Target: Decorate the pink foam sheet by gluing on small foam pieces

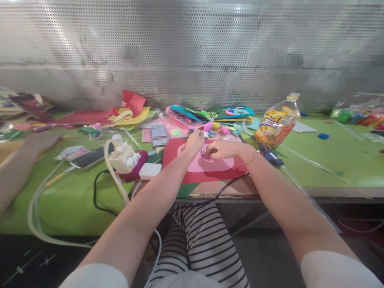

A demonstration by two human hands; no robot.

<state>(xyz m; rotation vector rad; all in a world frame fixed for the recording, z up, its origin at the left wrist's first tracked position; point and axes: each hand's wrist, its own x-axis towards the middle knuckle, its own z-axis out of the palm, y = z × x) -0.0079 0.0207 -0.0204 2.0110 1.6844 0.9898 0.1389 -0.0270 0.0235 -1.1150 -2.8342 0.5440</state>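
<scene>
Small rounded purple piece [207, 157] near the bench's [324, 160] front edge, between left hand [195, 143] and right hand [223, 149]; I can't tell whether their fingers grip

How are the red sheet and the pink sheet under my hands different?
The red sheet is larger; the pink sheet is smaller. The red sheet lies underneath, while the pink sheet lies on top of it. The red sheet is deeply coloured, the pink sheet pale. Both look flat and paper-like.
</scene>
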